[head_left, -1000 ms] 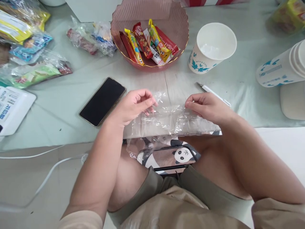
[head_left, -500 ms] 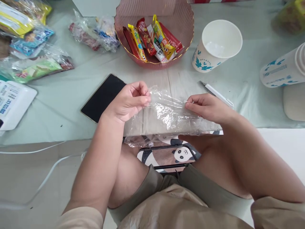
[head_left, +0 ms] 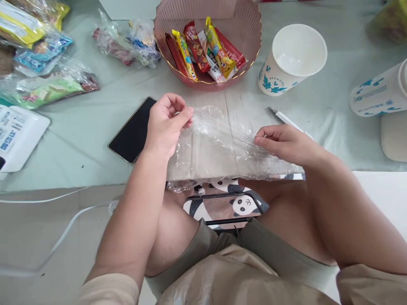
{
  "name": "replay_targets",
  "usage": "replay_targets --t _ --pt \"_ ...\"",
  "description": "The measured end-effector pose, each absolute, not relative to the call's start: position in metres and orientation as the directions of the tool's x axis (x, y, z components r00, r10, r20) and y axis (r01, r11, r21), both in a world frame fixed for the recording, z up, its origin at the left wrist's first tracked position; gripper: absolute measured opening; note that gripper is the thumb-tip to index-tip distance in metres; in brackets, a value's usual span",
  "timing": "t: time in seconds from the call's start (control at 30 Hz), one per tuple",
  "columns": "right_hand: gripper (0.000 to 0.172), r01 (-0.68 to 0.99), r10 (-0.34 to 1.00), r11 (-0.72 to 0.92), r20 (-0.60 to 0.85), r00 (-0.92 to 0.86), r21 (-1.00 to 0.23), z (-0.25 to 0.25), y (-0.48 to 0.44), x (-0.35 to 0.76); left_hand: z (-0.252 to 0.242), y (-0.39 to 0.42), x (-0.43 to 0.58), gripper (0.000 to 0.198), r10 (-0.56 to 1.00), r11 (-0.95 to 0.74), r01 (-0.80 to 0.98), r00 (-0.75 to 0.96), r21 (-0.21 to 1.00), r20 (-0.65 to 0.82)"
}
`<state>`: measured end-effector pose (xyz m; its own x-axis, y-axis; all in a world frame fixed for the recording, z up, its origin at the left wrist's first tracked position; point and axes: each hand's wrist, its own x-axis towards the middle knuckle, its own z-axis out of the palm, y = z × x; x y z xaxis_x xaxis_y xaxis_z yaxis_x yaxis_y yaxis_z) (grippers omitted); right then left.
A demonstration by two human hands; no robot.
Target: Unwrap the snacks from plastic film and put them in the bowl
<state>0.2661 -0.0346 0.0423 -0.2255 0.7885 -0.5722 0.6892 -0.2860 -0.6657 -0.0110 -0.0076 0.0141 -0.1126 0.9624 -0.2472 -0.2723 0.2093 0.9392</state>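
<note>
A clear plastic bag (head_left: 210, 140) is stretched between my hands at the table's front edge, its lower part hanging just over the edge. My left hand (head_left: 168, 123) pinches its upper left corner between thumb and fingers. On the other side, my right hand (head_left: 282, 142) grips the bag's right edge in a pinch. Beside my left wrist lies a black phone (head_left: 133, 131), partly covered by that hand. A white pen (head_left: 291, 120) lies just behind my right hand, which hides its near end.
Behind the bag stands a pink ribbed bowl (head_left: 178, 80) holding several wrapped snack bars. A paper cup (head_left: 286, 59) is to its right, with stacked paper cups (head_left: 378, 95) farther right. Bagged snacks (head_left: 47, 91) and a white device (head_left: 25, 135) lie at left.
My left hand has moved up and slightly left, and my right hand a little right and down. The bag is drawn wider between them.
</note>
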Motion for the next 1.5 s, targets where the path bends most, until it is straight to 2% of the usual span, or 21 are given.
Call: replay_targets --t 0.07,0.2,0.27,0.33,0.5,0.6,0.73,0.87,0.97,1.07,1.33,1.4,1.43,1.5 --pt "0.030 0.692 0.788 -0.280 -0.571 -0.230 -0.665 0.041 -0.035 0.267 0.016 -0.010 -0.012 0.018 0.968 0.223 -0.283 -0.050 0.933 -0.247" --pt "0.031 0.705 0.791 -0.247 -0.559 -0.250 -0.665 0.039 -0.034 0.268 0.017 -0.015 -0.013 0.052 0.932 0.346 -0.184 0.182 0.920 -0.314" --pt "0.030 0.720 0.792 -0.236 -0.559 -0.247 -0.653 0.039 -0.034 0.268 0.016 -0.017 -0.011 0.053 0.903 0.394 -0.087 0.222 0.915 -0.368" --pt "0.028 0.740 0.790 -0.238 -0.569 -0.229 -0.629 0.040 -0.035 0.267 0.014 -0.016 -0.009 0.039 0.904 0.395 -0.040 0.192 0.918 -0.381" --pt "0.027 0.790 0.784 -0.208 -0.581 -0.217 -0.576 0.040 -0.036 0.262 0.011 -0.012 -0.003 0.008 0.956 0.294 -0.082 0.043 0.952 -0.291" --pt "0.025 0.815 0.784 -0.162 -0.574 -0.236 -0.557 0.040 -0.036 0.257 0.008 -0.009 -0.003 0.014 0.972 0.230 -0.078 -0.037 0.970 -0.234" --pt "0.024 0.828 0.783 -0.136 -0.571 -0.246 -0.544 0.041 -0.036 0.255 0.005 -0.008 -0.007 0.022 0.964 0.228 -0.109 -0.116 0.968 -0.240" --pt "0.024 0.828 0.785 -0.130 -0.566 -0.250 -0.546 0.040 -0.036 0.256 0.009 -0.012 -0.012 0.015 0.978 0.206 -0.072 0.060 0.976 -0.202" --pt "0.022 0.836 0.788 -0.125 -0.565 -0.244 -0.535 0.040 -0.036 0.256 0.012 -0.015 -0.013 0.033 0.966 0.176 0.129 0.167 0.976 -0.196" --pt "0.023 0.844 0.783 -0.127 -0.575 -0.237 -0.520 0.040 -0.036 0.256 0.010 -0.015 -0.012 0.006 0.980 0.147 0.231 0.096 0.962 -0.173" --pt "0.031 0.856 0.793 -0.092 -0.557 -0.245 -0.508 0.041 -0.038 0.255 -0.008 -0.001 -0.007 0.024 0.995 0.059 0.120 -0.093 0.991 -0.048" --pt "0.030 0.840 0.827 -0.049 -0.493 -0.269 -0.541 0.038 -0.039 0.258 -0.011 0.001 -0.007 0.029 0.998 0.042 0.088 -0.054 0.995 -0.038" --pt "0.027 0.822 0.874 -0.018 -0.408 -0.263 -0.570 0.036 -0.039 0.261 -0.012 0.001 -0.007 0.032 0.999 0.035 0.080 -0.019 0.996 -0.034" --pt "0.026 0.770 0.967 0.075 -0.144 -0.212 -0.633 0.033 -0.039 0.263 -0.010 -0.001 -0.005 0.035 0.998 0.003 0.076 0.065 0.997 -0.008"
